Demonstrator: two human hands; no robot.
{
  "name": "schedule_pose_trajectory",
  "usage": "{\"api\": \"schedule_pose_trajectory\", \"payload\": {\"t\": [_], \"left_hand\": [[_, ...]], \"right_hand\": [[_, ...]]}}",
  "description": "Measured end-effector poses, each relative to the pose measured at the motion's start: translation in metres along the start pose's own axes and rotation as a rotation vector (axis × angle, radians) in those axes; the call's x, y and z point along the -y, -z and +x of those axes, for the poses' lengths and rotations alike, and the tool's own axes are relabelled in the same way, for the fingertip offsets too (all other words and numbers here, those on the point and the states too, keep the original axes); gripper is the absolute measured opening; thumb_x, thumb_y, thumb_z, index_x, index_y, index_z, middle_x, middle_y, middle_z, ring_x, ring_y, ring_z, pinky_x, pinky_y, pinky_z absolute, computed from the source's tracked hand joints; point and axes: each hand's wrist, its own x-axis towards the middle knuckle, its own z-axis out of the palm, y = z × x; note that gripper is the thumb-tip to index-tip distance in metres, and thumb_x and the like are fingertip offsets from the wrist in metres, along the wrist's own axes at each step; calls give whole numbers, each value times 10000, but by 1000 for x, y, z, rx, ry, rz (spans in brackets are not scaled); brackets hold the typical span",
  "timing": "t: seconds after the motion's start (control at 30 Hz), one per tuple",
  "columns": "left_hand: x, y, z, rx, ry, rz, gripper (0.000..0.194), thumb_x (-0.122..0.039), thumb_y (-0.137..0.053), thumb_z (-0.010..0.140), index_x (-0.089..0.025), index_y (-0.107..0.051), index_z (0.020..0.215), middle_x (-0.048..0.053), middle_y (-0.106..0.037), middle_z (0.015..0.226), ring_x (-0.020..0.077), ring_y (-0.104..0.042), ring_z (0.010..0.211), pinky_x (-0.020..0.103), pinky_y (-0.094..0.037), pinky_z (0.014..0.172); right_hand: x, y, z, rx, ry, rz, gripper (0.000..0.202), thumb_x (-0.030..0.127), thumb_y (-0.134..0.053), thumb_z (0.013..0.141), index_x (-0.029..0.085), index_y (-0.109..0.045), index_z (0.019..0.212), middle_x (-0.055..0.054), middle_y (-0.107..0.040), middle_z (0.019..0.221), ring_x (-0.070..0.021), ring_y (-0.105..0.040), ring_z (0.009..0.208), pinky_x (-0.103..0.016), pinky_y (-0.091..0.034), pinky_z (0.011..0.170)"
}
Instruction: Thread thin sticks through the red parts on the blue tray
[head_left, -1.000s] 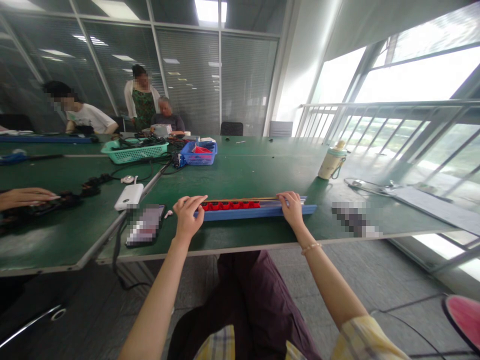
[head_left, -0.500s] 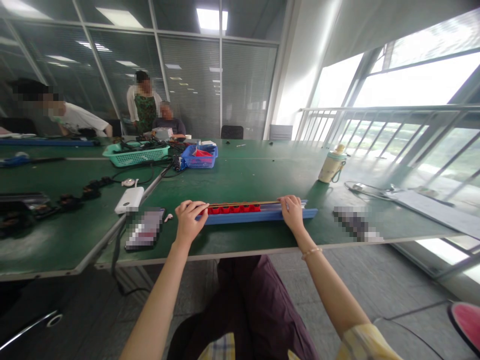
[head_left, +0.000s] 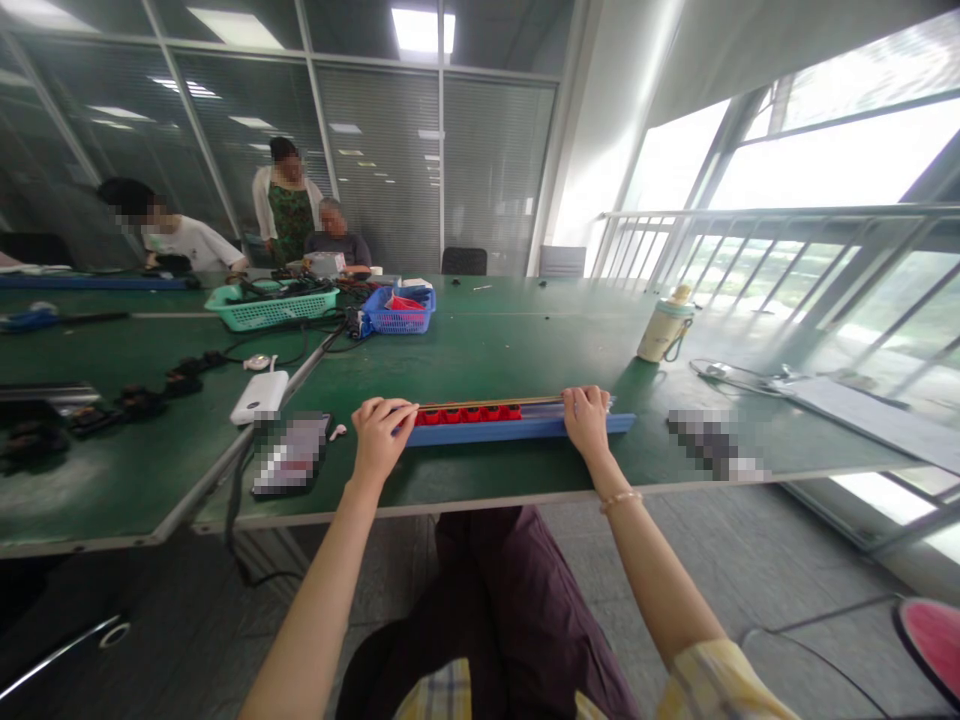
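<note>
A long blue channel-shaped tray (head_left: 495, 431) lies lengthwise near the front edge of the green table. Inside its left and middle part sits a row of several red pieces (head_left: 469, 413); a pale section shows further right. Along the top runs a thin brownish strip (head_left: 510, 403). My left hand (head_left: 377, 437) pinches the strip's left end between thumb and fingers. Near the right end, my right hand (head_left: 588, 420) is closed over the strip with curled fingers, resting by the tray's edge. The fingers hide both ends of the strip.
Left of the tray lie a phone (head_left: 292, 455), an earbud (head_left: 338, 432) and a white power bank (head_left: 259, 398). Green (head_left: 274, 313) and blue (head_left: 399, 318) baskets stand behind. To the right are a bottle (head_left: 665, 330), a blurred dark object (head_left: 709, 443) and papers (head_left: 877, 415). Several people are beyond.
My hands keep hold of the strip, the right one shifting very slightly. At the far left, a person in white has moved rightward and straightened up somewhat.
</note>
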Motion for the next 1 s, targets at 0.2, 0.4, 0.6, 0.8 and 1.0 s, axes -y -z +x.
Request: {"api": "schedule_pose_trajectory", "payload": {"t": [0.2, 0.4, 0.6, 0.8, 1.0], "left_hand": [[0, 0, -1, 8, 20, -15, 167, -343, -606, 934, -313, -766, 973, 10, -754, 993, 230, -533, 1027, 402, -390, 902], [-2, 2, 0, 33, 46, -25, 195, -359, -581, 946, -310, -767, 976, 18, -755, 999, 236, -535, 1035, 417, -395, 911], [-3, 3, 0, 62, 69, -31, 215, -367, -562, 949, -312, -766, 988, 26, -751, 1012, 248, -530, 1051, 428, -389, 922], [-5, 4, 1, 64, 66, -27, 208, -360, -565, 949, -308, -766, 960, 14, -754, 1005, 240, -531, 1042, 415, -386, 928], [-3, 3, 0, 57, 59, -21, 206, -357, -566, 952, -299, -764, 966, 18, -755, 1008, 239, -537, 1045, 411, -386, 930]], "right_hand": [[0, 4, 1, -16, -33, 65, 332, 362, -371, 1006, 207, -625, 858, -106, -606, 925, -266, -520, 969, -451, -365, 942], [3, 9, 4, -54, -72, 179, 257, 324, -381, 982, 219, -570, 844, -89, -631, 925, -254, -534, 948, -438, -367, 935], [4, 5, 4, -76, -79, 174, 241, 306, -352, 989, 224, -544, 868, -99, -625, 957, -259, -522, 956, -452, -370, 941], [6, 2, 4, -103, -100, 146, 280, 341, -315, 1015, 207, -534, 903, -124, -599, 977, -265, -507, 972, -459, -384, 924], [4, 3, 6, -182, -129, 174, 292, 370, -301, 1019, 207, -509, 896, -129, -581, 998, -263, -501, 972, -466, -393, 920]]}}
